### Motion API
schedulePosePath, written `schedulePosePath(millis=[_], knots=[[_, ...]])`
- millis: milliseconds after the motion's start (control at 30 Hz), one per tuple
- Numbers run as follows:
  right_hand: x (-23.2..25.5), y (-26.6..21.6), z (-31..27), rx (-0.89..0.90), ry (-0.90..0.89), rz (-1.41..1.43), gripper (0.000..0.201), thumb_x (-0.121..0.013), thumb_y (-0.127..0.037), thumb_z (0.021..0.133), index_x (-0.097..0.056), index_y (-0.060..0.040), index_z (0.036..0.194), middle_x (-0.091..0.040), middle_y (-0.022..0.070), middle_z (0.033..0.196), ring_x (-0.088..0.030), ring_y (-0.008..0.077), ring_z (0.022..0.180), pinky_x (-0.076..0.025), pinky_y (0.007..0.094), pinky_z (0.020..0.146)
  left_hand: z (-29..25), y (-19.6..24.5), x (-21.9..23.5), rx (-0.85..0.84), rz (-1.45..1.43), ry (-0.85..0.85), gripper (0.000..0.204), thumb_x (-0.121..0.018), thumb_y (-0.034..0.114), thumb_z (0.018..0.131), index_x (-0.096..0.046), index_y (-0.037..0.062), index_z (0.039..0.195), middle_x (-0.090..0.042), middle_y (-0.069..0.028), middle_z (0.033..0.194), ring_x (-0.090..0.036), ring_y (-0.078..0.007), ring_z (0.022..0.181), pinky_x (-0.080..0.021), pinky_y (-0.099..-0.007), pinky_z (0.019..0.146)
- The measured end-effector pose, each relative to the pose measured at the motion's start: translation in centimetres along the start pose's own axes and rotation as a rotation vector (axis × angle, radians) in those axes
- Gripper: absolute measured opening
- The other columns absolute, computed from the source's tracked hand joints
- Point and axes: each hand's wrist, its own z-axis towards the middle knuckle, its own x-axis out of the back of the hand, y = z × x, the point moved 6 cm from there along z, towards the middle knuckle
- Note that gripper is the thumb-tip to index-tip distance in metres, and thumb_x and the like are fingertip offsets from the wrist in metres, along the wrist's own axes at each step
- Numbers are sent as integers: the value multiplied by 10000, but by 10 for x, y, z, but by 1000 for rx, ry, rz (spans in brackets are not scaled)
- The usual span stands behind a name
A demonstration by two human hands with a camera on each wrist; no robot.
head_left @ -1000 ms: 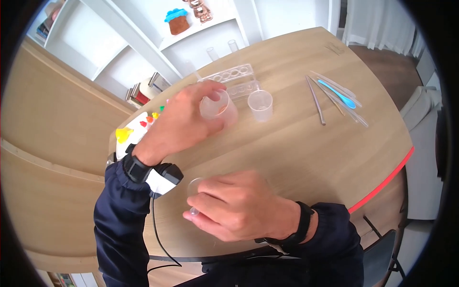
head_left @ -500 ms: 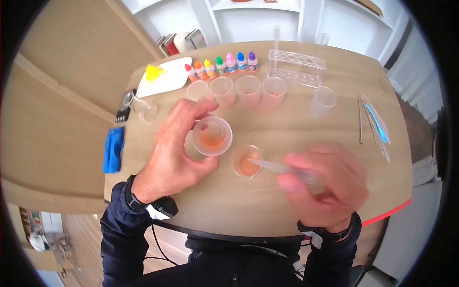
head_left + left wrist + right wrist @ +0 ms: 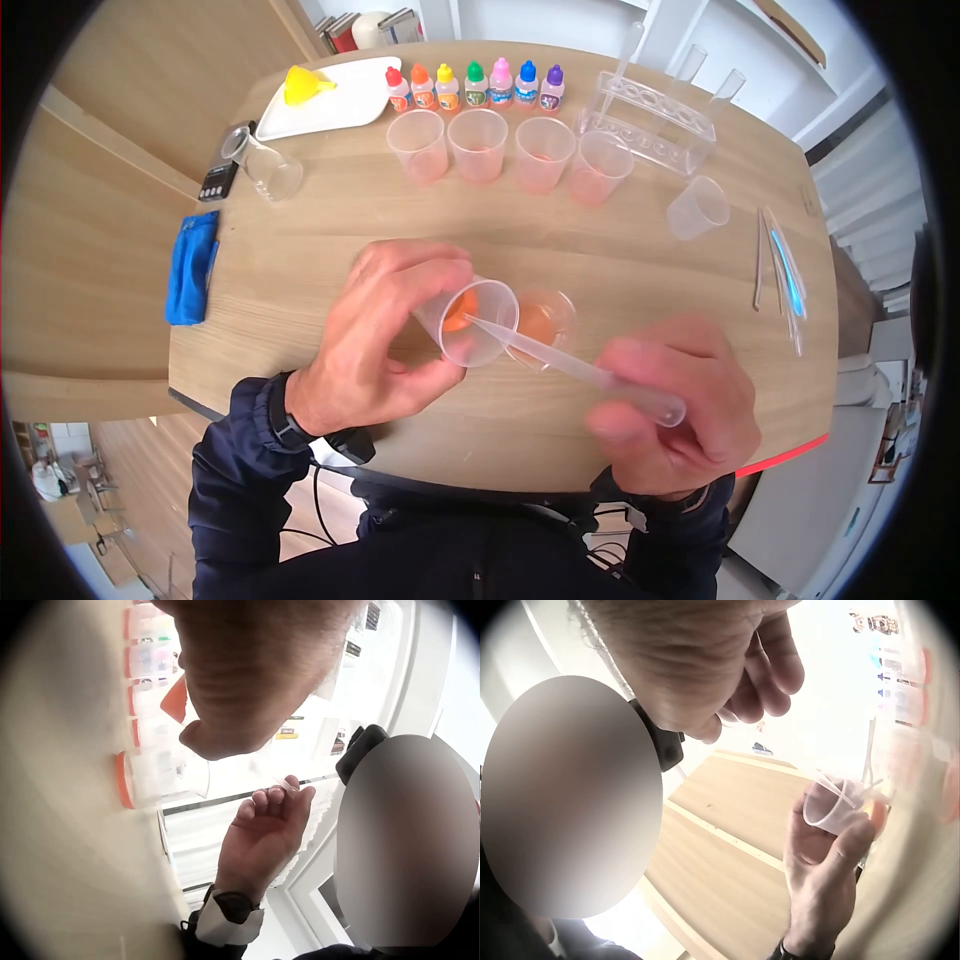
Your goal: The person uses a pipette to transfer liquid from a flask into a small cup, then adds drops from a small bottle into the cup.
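Observation:
My left hand (image 3: 375, 335) grips a translucent cup (image 3: 492, 345) with orange liquid at its bottom, tilted with its mouth toward the right hand. Between the thumb and fingers of my right hand (image 3: 690, 405) is a clear plastic dropper (image 3: 570, 364), its tip inside the mouth of the held cup. Just right of that cup a clear beaker (image 3: 562, 305) with orange liquid stands on the table, partly behind the dropper and the cup. The right wrist view shows the held cup (image 3: 826, 808) from the side, with the left hand (image 3: 821, 877) round it.
Several cups (image 3: 477, 140) with pinkish liquid stand in a row behind, before coloured dropper bottles (image 3: 475, 88). A test tube rack (image 3: 650, 125) and a cup (image 3: 697, 208) are back right, stirring sticks (image 3: 782, 270) far right. A tray (image 3: 330, 100), flask (image 3: 270, 172) and blue cloth (image 3: 190, 270) lie left.
The left hand has brought its cup forward from the row and tilted it. The dropper tip has moved from over the beaker into that cup. The head view has shifted.

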Motion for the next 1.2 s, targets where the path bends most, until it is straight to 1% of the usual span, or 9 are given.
schedulePosePath(millis=[233, 333, 500, 600, 767, 967, 1067, 1133, 1200], knots=[[-13, 3, 3, -13, -40, -12, 472, -1030, -127, 749, -790, -14, 1139, -727, 68, 861, -638, 205, 636, -472, 310, 538, 0, 2, 5, 5, -2, -6, 613, -881, -11, 731, -676, -9, 1309, -716, -203, 1280, -695, -373, 1126, -545, -461, 971], [-13, 4, 2, -15, -27, -3, 460, -1030, -128, 746, -797, -13, 1125, -723, 65, 833, -633, 203, 617, -464, 306, 526, -3, 0, 4, -58, 52, -44, 639, -903, 47, 781, -631, -34, 1353, -707, -276, 1266, -707, -390, 1114, -562, -463, 951], [-15, 6, -3, -14, -17, -19, 432, -1025, -139, 746, -811, -12, 1099, -727, 71, 821, -650, 203, 623, -471, 304, 530, -3, 0, 5, -60, 45, -39, 630, -903, 50, 788, -633, -33, 1352, -708, -273, 1261, -707, -390, 1108, -565, -463, 943], [-16, 7, -6, -10, -14, -40, 427, -1023, -143, 747, -815, -17, 1098, -733, 74, 831, -664, 207, 631, -479, 304, 537, -3, 2, 4, -64, 53, -34, 632, -905, 52, 786, -634, -32, 1351, -708, -271, 1262, -706, -389, 1110, -565, -464, 946], [-14, 7, -4, -85, -47, -27, 456, -1034, -157, 736, -814, -17, 1111, -750, 91, 872, -688, 210, 654, -496, 304, 554, -4, 1, 6, -57, 50, -33, 630, -906, 57, 788, -636, -32, 1350, -708, -270, 1267, -705, -385, 1115, -566, -464, 949], [-16, 7, 0, -35, -53, -38, 536, -1056, -168, 696, -804, -2, 1139, -758, 115, 906, -703, 230, 683, -523, 313, 580, -5, 0, 7, -58, 52, -29, 628, -906, 63, 792, -638, -33, 1351, -707, -269, 1269, -704, -384, 1120, -566, -461, 950], [-15, 8, -2, -35, -61, -33, 545, -1054, -151, 707, -795, 8, 1160, -762, 141, 934, -719, 242, 707, -545, 322, 604, -5, -1, 7, -60, 55, -30, 629, -907, 62, 791, -639, -36, 1353, -706, -269, 1269, -703, -385, 1124, -567, -462, 950], [-8, 9, -10, -84, 5, -18, 501, -929, -362, 879, -780, 16, 1173, -749, 135, 906, -695, 239, 748, -529, 317, 625, -5, -1, 8, -55, 53, -32, 633, -905, 58, 791, -639, -39, 1357, -702, -269, 1272, -702, -387, 1130, -566, -461, 950], [5, 8, -15, -114, 86, -11, 550, -833, -490, 987, -769, 18, 1186, -720, 123, 871, -666, 234, 753, -507, 310, 623, -6, -4, 8, -24, 53, -31, 639, -898, 42, 786, -636, -45, 1363, -699, -258, 1282, -694, -388, 1147, -563, -458, 960]])
